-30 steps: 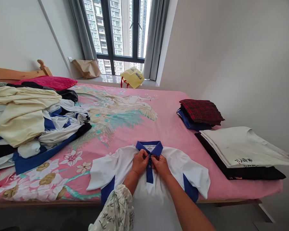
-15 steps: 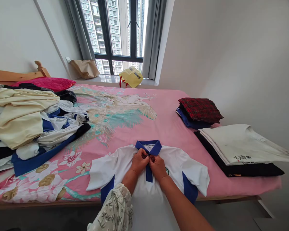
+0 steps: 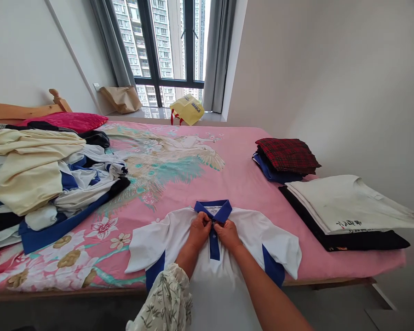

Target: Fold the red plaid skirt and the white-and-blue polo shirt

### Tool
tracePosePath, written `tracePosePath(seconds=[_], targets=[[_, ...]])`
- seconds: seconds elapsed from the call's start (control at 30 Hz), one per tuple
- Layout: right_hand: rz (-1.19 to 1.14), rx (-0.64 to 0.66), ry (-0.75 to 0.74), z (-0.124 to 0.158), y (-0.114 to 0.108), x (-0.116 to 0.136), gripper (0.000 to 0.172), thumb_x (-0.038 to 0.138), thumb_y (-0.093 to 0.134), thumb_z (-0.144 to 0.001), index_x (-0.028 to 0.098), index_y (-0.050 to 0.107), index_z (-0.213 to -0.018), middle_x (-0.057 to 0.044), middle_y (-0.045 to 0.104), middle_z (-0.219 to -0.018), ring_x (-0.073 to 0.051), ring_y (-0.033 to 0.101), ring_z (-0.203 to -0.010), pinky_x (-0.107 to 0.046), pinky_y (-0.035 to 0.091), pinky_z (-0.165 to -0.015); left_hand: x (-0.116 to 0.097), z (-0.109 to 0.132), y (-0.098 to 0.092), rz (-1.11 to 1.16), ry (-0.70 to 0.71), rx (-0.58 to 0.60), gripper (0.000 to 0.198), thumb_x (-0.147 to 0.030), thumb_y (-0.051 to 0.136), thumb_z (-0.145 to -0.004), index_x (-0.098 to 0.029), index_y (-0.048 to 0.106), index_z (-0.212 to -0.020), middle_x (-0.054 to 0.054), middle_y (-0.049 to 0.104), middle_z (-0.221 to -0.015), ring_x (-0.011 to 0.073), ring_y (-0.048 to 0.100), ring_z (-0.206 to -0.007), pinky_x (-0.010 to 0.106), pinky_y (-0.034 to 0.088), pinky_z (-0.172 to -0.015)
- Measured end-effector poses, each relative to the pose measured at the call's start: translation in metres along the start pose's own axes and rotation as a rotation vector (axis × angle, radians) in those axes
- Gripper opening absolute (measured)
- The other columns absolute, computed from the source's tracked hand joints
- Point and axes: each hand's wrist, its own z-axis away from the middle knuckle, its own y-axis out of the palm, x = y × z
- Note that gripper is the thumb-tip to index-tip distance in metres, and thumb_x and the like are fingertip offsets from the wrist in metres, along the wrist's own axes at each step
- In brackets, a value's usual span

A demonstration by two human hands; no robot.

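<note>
A white polo shirt (image 3: 258, 234) with a blue collar (image 3: 213, 208), blue placket and blue side panels lies face up at the near edge of the bed, its lower part hanging over the edge. My left hand (image 3: 199, 231) and my right hand (image 3: 228, 233) meet at the top of the blue placket just below the collar. Both are closed, pinching the placket fabric between fingers and thumbs. The spot they pinch is hidden by the fingers.
The bed has a pink floral sheet (image 3: 234, 179). A loose heap of cream, white, blue and black clothes (image 3: 44, 179) covers its left side. Folded stacks sit at the right: a red plaid one (image 3: 287, 156) and white over black (image 3: 348, 207). A yellow bag (image 3: 188, 109) rests on the sill.
Both hands have stayed pinched at the placket, with only small finger shifts. The view has drifted slightly.
</note>
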Motion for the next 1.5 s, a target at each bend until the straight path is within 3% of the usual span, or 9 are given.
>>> tracePosePath(seconds=[0.2,0.47,0.67,0.77,0.83,0.93,1.07,1.23,1.5], targets=[[-0.169,0.201,0.167,-0.006,-0.011,0.003,0.034,0.044,0.055,-0.072,0.020,0.045,-0.049,0.005,0.042,-0.033,-0.009,0.037,-0.027,-0.020,0.028,-0.029,0.001,0.001,0.001,0.006,0.041,-0.020,0.010,-0.019,0.054,-0.067,-0.021,0.045,-0.071,-0.006,0.046,-0.063,0.0099,0.044,-0.057,0.023,0.038,-0.059],[-0.322,0.076,0.157,0.005,-0.011,0.013,0.017,0.037,0.049,-0.072,0.020,0.047,-0.072,0.006,0.052,-0.050,-0.009,0.045,-0.033,-0.018,0.032,-0.030,0.001,0.000,-0.001,-0.060,0.051,-0.148,0.008,-0.023,0.045,-0.077,-0.020,0.053,-0.078,-0.001,0.057,-0.071,0.0128,0.055,-0.065,0.026,0.046,-0.066],[-0.232,-0.082,0.011,0.012,-0.049,0.015,0.029,0.046,0.047,-0.080,0.019,0.054,-0.086,0.004,0.053,-0.058,-0.011,0.049,-0.045,-0.023,0.040,-0.044,0.008,-0.010,-0.077,-0.266,0.023,-0.269,0.023,-0.033,0.042,-0.082,-0.019,0.058,-0.091,0.009,0.062,-0.092,0.0215,0.057,-0.088,0.038,0.044,-0.086],[0.213,-0.216,-0.218,-0.006,-0.081,0.018,0.030,0.042,0.042,-0.087,0.020,0.061,-0.093,-0.004,0.065,-0.084,-0.017,0.059,-0.079,-0.029,0.045,-0.072,0.009,-0.023,-0.117,-0.379,0.001,-0.177,0.026,-0.035,0.043,-0.081,-0.020,0.063,-0.091,0.009,0.064,-0.099,0.0241,0.056,-0.097,0.039,0.041,-0.090],[0.569,-0.168,-0.261,-0.024,-0.096,0.022,0.031,0.035,0.036,-0.090,0.021,0.062,-0.101,-0.007,0.065,-0.104,-0.020,0.054,-0.102,-0.033,0.039,-0.087,0.006,-0.035,-0.127,-0.432,-0.007,-0.071,0.026,-0.036,0.046,-0.080,-0.023,0.066,-0.088,0.007,0.066,-0.098,0.0239,0.057,-0.098,0.038,0.040,-0.090],[0.861,-0.017,-0.211,-0.050,-0.103,0.028,0.031,0.028,0.036,-0.091,0.021,0.063,-0.103,-0.009,0.063,-0.110,-0.023,0.051,-0.107,-0.037,0.034,-0.090,-0.001,-0.051,-0.120,-0.475,-0.015,0.078,0.021,-0.034,0.051,-0.076,-0.026,0.069,-0.082,0.004,0.069,-0.096,0.0222,0.059,-0.097,0.035,0.039,-0.090],[0.917,0.135,-0.180,-0.071,-0.097,0.033,0.022,0.025,0.046,-0.083,0.021,0.067,-0.090,-0.010,0.064,-0.102,-0.024,0.054,-0.099,-0.035,0.036,-0.079,-0.007,-0.070,-0.097,-0.490,-0.110,0.199,0.011,-0.032,0.065,-0.061,-0.024,0.069,-0.068,0.003,0.068,-0.075,0.0227,0.061,-0.081,0.031,0.041,-0.077],[0.898,0.288,-0.197,-0.081,-0.096,0.035,0.015,0.026,0.057,-0.072,0.022,0.065,-0.084,-0.004,0.067,-0.091,-0.018,0.058,-0.083,-0.026,0.035,-0.068,-0.008,-0.086,-0.083,-0.371,-0.255,0.356,0.026,-0.041,0.069,-0.053,-0.019,0.057,-0.045,-0.002,0.054,-0.044,0.0161,0.053,-0.050,0.025,0.036,-0.051],[0.895,0.120,-0.279,-0.087,-0.101,0.031,0.024,0.026,0.035,-0.090,0.023,0.051,-0.108,-0.003,0.067,-0.091,-0.016,0.059,-0.078,-0.026,0.030,-0.062,-0.005,-0.091,-0.081,-0.087,-0.334,0.306,0.042,-0.049,0.049,-0.074,-0.017,0.065,-0.096,0.004,0.072,-0.081,0.0198,0.065,-0.070,0.028,0.048,-0.060]])
